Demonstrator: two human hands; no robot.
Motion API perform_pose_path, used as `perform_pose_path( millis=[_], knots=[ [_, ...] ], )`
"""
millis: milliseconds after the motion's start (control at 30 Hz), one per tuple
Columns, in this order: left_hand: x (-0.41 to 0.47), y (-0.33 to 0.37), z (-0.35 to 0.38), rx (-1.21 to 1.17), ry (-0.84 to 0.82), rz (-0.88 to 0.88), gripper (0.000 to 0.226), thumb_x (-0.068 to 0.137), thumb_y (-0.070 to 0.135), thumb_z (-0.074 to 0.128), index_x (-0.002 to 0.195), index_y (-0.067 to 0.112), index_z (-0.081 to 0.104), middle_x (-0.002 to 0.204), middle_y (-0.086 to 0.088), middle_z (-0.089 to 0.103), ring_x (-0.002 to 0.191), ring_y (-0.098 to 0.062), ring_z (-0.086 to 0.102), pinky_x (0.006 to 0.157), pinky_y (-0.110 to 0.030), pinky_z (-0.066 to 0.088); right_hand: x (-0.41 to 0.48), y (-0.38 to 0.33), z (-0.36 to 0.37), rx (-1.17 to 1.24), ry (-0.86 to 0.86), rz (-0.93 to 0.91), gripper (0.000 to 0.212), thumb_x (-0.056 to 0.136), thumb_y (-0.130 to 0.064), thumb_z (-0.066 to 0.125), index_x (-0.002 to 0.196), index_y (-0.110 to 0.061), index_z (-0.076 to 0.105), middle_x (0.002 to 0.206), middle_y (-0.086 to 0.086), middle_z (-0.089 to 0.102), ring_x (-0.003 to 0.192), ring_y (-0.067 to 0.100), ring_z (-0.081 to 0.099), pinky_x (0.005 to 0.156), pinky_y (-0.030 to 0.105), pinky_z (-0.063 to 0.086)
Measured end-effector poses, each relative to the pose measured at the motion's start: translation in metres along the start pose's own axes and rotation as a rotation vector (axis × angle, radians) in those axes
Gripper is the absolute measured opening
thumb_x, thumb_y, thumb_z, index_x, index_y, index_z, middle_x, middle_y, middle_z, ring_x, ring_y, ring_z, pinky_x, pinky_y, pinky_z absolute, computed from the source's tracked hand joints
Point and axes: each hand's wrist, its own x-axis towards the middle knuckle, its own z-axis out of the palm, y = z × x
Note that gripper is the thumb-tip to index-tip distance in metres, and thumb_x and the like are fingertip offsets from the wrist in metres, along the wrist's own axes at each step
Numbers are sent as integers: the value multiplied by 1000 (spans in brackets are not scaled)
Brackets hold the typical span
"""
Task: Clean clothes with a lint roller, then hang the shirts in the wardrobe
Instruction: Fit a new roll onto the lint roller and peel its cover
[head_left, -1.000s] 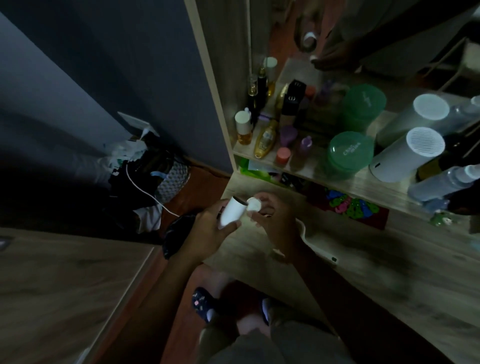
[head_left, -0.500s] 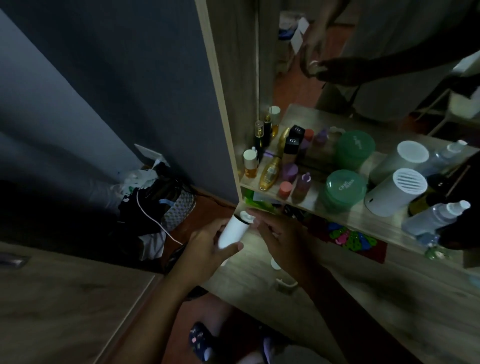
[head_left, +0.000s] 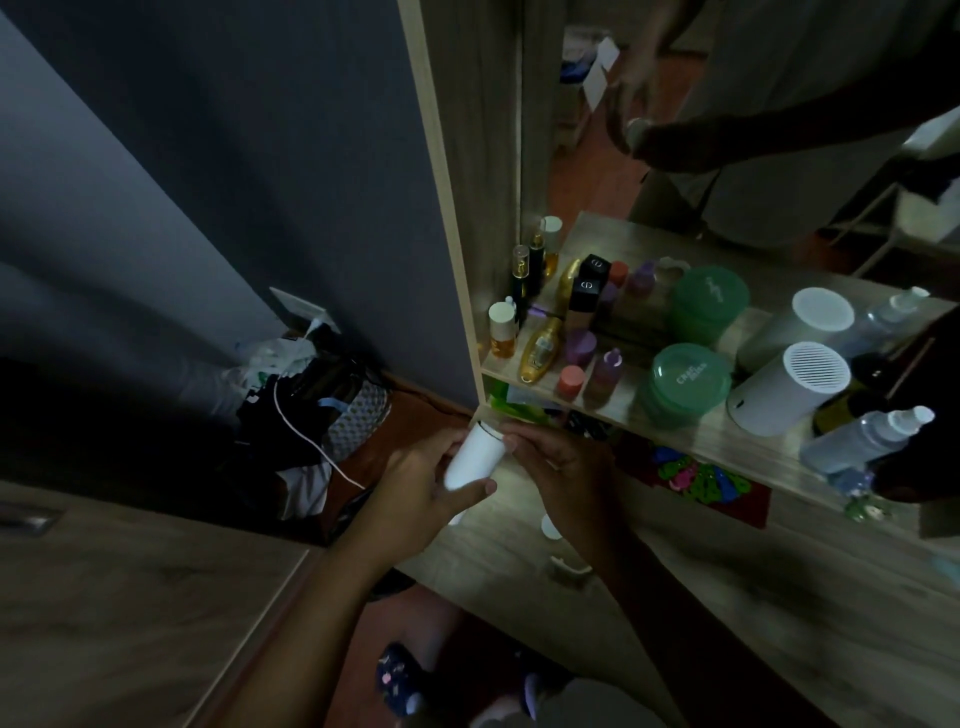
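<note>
A white cylindrical lint roller (head_left: 475, 457) is tilted above the left end of the wooden desk (head_left: 727, 597). My left hand (head_left: 415, 488) grips its body from below and the left. The fingertips of my right hand (head_left: 561, 467) pinch the roller's upper end. Below my right hand, a small white round cap (head_left: 550, 526) and a small white curved piece (head_left: 569, 564) lie on the desk. No shirt is in view.
A low shelf (head_left: 701, 436) against a mirror carries several cosmetic bottles, green jars (head_left: 685, 379) and a white cylinder device (head_left: 789, 389). A heap of bags and a white cable (head_left: 311, 400) sits on the floor by the grey wall. A wooden cabinet top (head_left: 130, 597) is at lower left.
The view has tilted up. Both hands rose with the roller toward the shelf. The white cap that my right hand held at the roller's end a second ago is no longer in its fingers.
</note>
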Motion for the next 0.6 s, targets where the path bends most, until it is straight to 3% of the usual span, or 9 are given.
perform_pose_path(
  millis=[200, 333, 467, 533, 600],
  knots=[
    [4, 4, -4, 8, 7, 13, 49, 84, 36, 78, 127, 18, 64, 115, 10, 70, 99, -1, 65, 82, -23, 51, 2, -3, 7, 9, 14, 51, 24, 97, -26, 60, 118, -27, 70, 113, -32, 66, 111, -4, 65, 92, 13, 51],
    [5, 6, -4, -7, 19, 22, 49, 84, 35, 79, 127, 18, 65, 116, 11, 71, 101, 0, 66, 84, -28, 53, 5, 4, 4, -69, 21, 16, 26, 94, -29, 60, 113, -18, 74, 112, -14, 72, 109, -3, 66, 91, 24, 56],
    [10, 10, -5, 14, 26, 48, 47, 84, 37, 77, 127, 19, 66, 112, 14, 71, 96, 7, 64, 80, -21, 52, 13, 9, -2, -184, 64, -91, 19, 89, -18, 70, 103, -6, 76, 102, -9, 71, 101, -17, 60, 84, 9, 52],
    [11, 12, -5, 34, 29, 70, 47, 83, 36, 77, 126, 19, 66, 109, 17, 69, 92, 10, 63, 77, -17, 50, 17, 7, -6, -252, 69, -167, 15, 83, -7, 79, 97, -4, 77, 92, -2, 75, 95, -15, 58, 84, 1, 45],
    [13, 13, -4, 52, 24, 81, 46, 82, 37, 76, 123, 16, 67, 107, 10, 72, 90, 2, 64, 78, -23, 51, 20, 6, -11, -292, 54, -187, 13, 81, -5, 80, 94, -3, 77, 90, 4, 77, 92, -7, 63, 86, 2, 46]
  ],
)
